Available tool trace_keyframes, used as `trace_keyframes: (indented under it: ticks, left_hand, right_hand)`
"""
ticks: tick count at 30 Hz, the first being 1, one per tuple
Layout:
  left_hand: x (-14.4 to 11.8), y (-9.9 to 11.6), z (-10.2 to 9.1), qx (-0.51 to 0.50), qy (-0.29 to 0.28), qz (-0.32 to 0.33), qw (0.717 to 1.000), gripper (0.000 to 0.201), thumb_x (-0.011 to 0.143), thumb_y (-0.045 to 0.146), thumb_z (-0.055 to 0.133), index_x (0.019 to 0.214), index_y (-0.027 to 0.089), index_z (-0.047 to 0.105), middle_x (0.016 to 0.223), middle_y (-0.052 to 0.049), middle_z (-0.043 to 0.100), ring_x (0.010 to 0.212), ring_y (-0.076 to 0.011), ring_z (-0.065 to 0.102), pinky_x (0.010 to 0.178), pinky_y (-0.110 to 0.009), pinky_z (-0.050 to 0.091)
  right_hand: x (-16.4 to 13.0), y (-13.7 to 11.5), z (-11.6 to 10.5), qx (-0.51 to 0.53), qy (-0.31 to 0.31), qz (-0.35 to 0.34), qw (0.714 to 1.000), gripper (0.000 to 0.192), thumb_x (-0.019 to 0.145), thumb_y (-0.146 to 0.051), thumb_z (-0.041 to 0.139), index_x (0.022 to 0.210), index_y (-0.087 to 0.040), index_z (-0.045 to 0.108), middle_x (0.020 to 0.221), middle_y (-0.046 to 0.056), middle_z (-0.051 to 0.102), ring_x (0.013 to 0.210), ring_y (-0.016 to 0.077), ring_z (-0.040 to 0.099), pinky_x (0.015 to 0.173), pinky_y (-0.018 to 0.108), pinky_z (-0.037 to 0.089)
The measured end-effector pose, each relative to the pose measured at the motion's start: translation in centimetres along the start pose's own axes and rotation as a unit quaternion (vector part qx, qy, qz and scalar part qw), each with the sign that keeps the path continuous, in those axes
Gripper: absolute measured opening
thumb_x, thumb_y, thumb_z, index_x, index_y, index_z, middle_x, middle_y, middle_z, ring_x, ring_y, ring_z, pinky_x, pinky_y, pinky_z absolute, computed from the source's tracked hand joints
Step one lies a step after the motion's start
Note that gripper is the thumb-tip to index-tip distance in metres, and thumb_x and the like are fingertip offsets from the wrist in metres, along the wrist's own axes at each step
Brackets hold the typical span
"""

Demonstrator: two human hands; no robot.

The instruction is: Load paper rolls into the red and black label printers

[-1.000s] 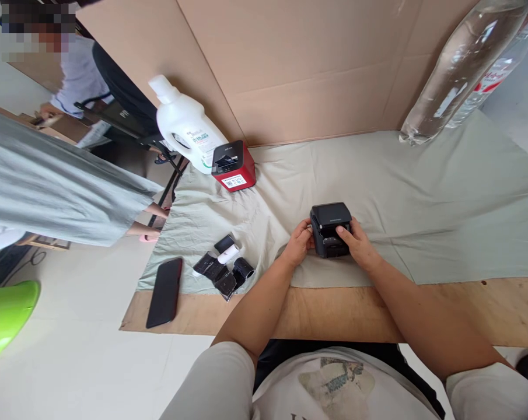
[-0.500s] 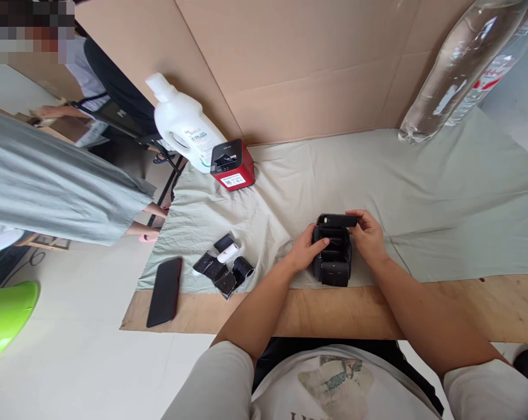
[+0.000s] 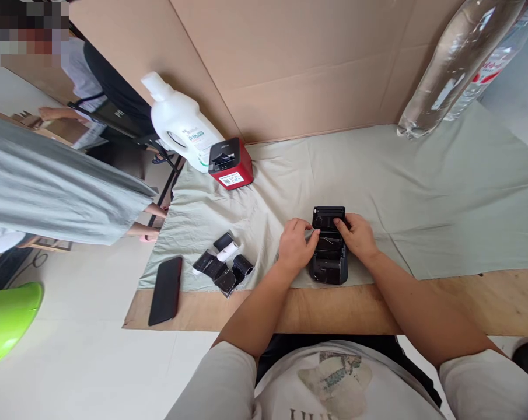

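Where your two hands meet just right of the frame's centre, a boxy, glossy black plastic device [image 3: 329,259] stands on the table with its flat rectangular lid [image 3: 327,219] raised, baring a hollow compartment. Your right hand [image 3: 359,238] grips that lid's right edge, thumb pressed on its inner face; your left hand [image 3: 295,245] is loosely curled, thumb against the device's left edge, though you cannot tell whether it grips. Left of centre lie crumpled, shiny black strips [image 3: 215,273] around a smooth white cylinder [image 3: 227,252], and near them, lower left, a slim dark phone [image 3: 165,291] with a reddish edge. Above sits a red-and-black plastic cube [image 3: 231,166] before a white plastic jug [image 3: 182,125]. Creased grey-green cloth [image 3: 443,192] covers your grained wooden tabletop [image 3: 443,300], backed by smooth brown cardboard [image 3: 320,70]; clear plastic bottles [image 3: 447,76] lean upper right. Pale, smooth floor [image 3: 189,373] and a glossy lime-green curved object [image 3: 10,321] show lower left.
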State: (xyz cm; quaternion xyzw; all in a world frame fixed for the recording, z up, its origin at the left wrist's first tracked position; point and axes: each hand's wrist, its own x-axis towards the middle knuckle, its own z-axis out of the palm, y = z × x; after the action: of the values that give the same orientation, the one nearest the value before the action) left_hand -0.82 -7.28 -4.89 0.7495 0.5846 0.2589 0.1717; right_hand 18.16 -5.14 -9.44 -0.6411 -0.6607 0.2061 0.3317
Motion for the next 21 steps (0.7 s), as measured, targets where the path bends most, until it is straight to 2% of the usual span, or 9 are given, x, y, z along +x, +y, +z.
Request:
trace_keyframes:
  ticks: [2,4,6,9,16,21]
  left_hand:
    - [-0.1,0.6,-0.1,0.006,-0.028,0.071,0.997,0.016,0.094,0.030,0.055,0.094,0.018,0.066,0.097,-0.008,0.068,0.101,-0.0234,0.057,0.094,-0.039,0.046]
    - [-0.2,1.4,-0.3,0.029,-0.101,0.121,0.987,0.018,0.095,0.029,0.054,0.102,0.020,0.069,0.103,-0.007,0.069,0.106,-0.0246,0.054,0.096,-0.042,0.043]
    - [0.0,2.2,-0.6,0.077,-0.169,0.134,0.973,0.024,0.096,0.031,0.054,0.111,0.021,0.069,0.110,-0.007,0.068,0.111,-0.0271,0.051,0.098,-0.046,0.039]
    - [0.4,3.4,-1.0,0.150,-0.226,0.134,0.953,0.029,0.096,0.036,0.053,0.112,0.020,0.070,0.112,-0.010,0.065,0.115,-0.0304,0.048,0.100,-0.051,0.035]
    - [2.0,5.4,-1.2,0.226,-0.297,0.114,0.921,0.031,0.086,0.036,0.063,0.105,0.012,0.070,0.116,-0.016,0.062,0.119,-0.0345,0.048,0.101,-0.050,0.034]
    - [2.7,5.4,-1.2,0.205,-0.276,0.145,0.928,0.029,0.079,0.026,0.065,0.104,0.011,0.066,0.108,-0.014,0.067,0.114,-0.0324,0.054,0.101,-0.047,0.036]
  right_hand:
    - [0.0,0.0,0.1,-0.013,-0.009,0.001,1.000,0.049,0.095,-0.059,0.033,0.076,-0.022,0.059,0.075,0.009,0.064,0.081,0.0251,0.058,0.072,0.035,0.041]
    - [0.1,0.1,0.1,-0.028,-0.016,0.004,0.999,0.050,0.096,-0.058,0.030,0.076,-0.022,0.058,0.077,0.009,0.065,0.083,0.0254,0.058,0.072,0.035,0.040]
    - [0.1,0.0,0.2,-0.045,-0.019,0.008,0.999,0.050,0.097,-0.057,0.028,0.076,-0.022,0.057,0.078,0.009,0.065,0.084,0.0256,0.058,0.071,0.035,0.039]
    - [0.0,0.0,0.3,-0.065,-0.024,0.010,0.998,0.050,0.098,-0.057,0.027,0.076,-0.022,0.057,0.078,0.010,0.065,0.085,0.0259,0.058,0.071,0.034,0.038]
    - [0.0,0.3,0.3,-0.078,-0.022,-0.005,0.997,0.054,0.097,-0.058,0.024,0.077,-0.021,0.059,0.080,0.012,0.066,0.083,0.0267,0.057,0.069,0.034,0.037]
    - [0.2,0.6,0.4,-0.085,-0.026,-0.006,0.996,0.058,0.097,-0.060,0.022,0.075,-0.021,0.059,0.079,0.013,0.065,0.081,0.0272,0.056,0.067,0.035,0.035]
